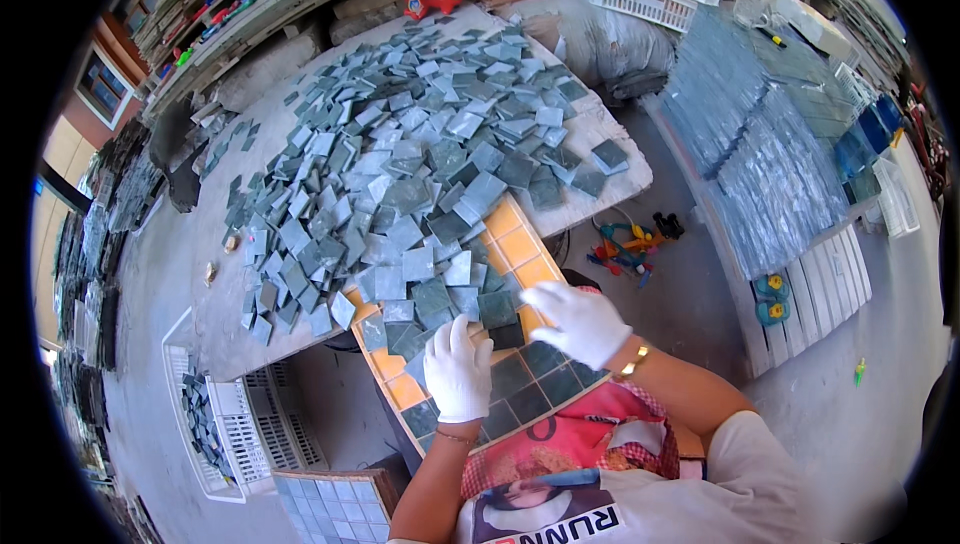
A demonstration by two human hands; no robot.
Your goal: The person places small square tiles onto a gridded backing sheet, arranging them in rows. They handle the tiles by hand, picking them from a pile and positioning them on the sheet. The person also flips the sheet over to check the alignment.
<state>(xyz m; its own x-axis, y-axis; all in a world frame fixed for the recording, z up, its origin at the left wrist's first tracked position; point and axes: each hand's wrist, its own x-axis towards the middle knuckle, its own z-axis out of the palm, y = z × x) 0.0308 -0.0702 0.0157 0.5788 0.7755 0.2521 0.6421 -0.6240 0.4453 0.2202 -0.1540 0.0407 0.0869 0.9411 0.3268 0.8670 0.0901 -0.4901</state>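
In a pale printed shirt (735,489) at the lower edge, works in white gloves over an orange gridded board (515,246) jutting from the bench (603,116). Rests the left hand (458,372), fingers slightly bent, against loose grey-green tiles (400,159) on the board; cannot tell of any tile gripped beneath. Holds the right hand (578,324) loosely spread at the board's right side, nothing visible in its grasp. Looks partway along: near rows filled with set tiles (528,402), orange cells bare at left and upper right, the middle hidden under loose pieces. Beyond, a broad heap of those pieces across the bench. Below left, a white crate (228,402) with more tiles; nearer, a panel of pale-blue squares (335,506). At right, stacked blue-grey slabs (765,174) and, on the floor, bright toys (628,247).
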